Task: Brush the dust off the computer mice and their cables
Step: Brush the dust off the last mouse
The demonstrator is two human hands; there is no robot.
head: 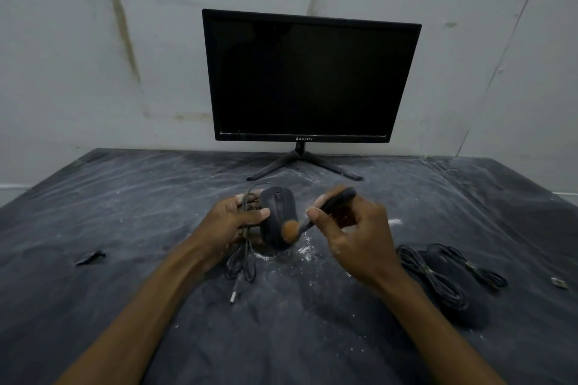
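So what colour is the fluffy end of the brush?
The bristles are orange-brown, on a dark brush handle; the head view shows it.

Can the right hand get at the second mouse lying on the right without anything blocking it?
Probably yes, once freed: the right hand grips the brush, but the second mouse lies close beside its wrist with only its own cable draped over it.
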